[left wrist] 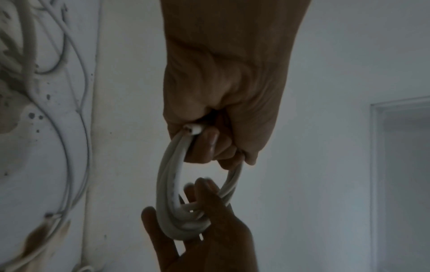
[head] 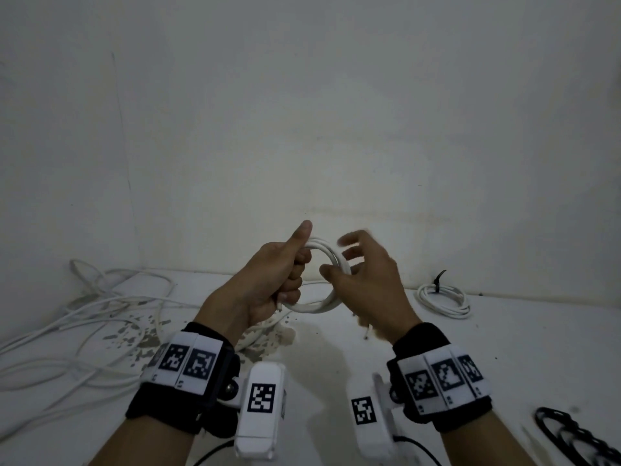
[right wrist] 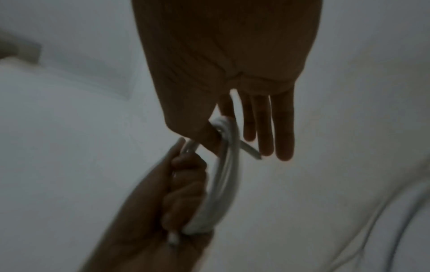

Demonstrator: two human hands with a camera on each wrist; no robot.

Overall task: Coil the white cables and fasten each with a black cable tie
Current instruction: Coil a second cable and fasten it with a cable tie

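Head view: my left hand (head: 268,284) gripped the white coil (head: 319,280) above the counter (head: 336,358). Left wrist: cut end (left wrist: 194,129) sat beside curled fingers. Right wrist: right hand (right wrist: 232,88) open, thumb hooking loops; release risked unspooling.

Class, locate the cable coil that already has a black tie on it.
In the head view, the tied coil lies on the white surface at the right, near the wall, beyond the right hand and apart from the coil in hand.
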